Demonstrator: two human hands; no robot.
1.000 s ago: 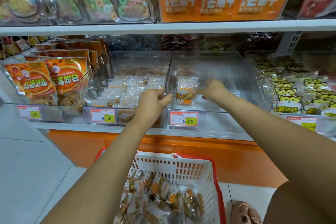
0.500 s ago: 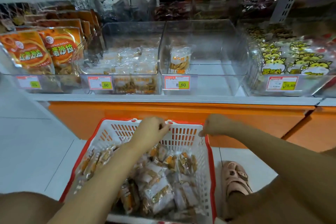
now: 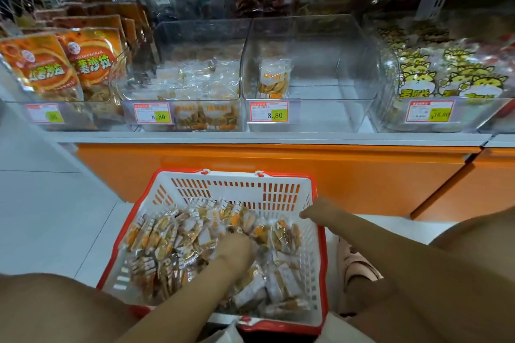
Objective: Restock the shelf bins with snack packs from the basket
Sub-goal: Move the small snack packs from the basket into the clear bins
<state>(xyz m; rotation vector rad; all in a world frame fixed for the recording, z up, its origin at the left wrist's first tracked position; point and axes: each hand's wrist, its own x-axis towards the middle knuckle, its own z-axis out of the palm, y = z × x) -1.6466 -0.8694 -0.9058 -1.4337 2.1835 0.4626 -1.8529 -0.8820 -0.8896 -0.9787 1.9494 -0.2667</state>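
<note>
- Snack packs (image 3: 178, 239): a loose heap of small clear-and-orange packets lies in the basket (image 3: 237, 189). The basket has white slotted walls and a red rim, and stands on the floor (image 3: 41, 217) in front of the shelf's orange base panel (image 3: 278, 170).
- Left hand (image 3: 237, 250): down in the middle of the heap, touching packs. Half a second ago it was up over the basket's far rim. The fingers are buried among the packets, so I cannot tell whether it has hold of one.
- Right hand (image 3: 317, 211): at the basket's right rim, near the far corner. Earlier it sat at that corner, a little higher. Knuckles face the camera and the fingers look curled. I cannot tell if they grip the rim or anything else.
- One second ago both hands were up at the right clear bin (image 3: 320, 111). Neither is there now.
- Single pack (image 3: 273, 79): upright against the left wall of that bin, the same spot as in both earlier frames.
- Left clear bin (image 3: 200, 33): just beside it, holding a layer of the same packets.
- Price tag (image 3: 269, 111) on the right bin's front reads 8.80.
- Orange bags (image 3: 55, 64) at far left, cat-print bags (image 3: 451, 75) at far right.
- The view has dipped since the last frame, and the whole basket now shows.
- Sandal (image 3: 356, 267) on the floor just right of the basket.
</note>
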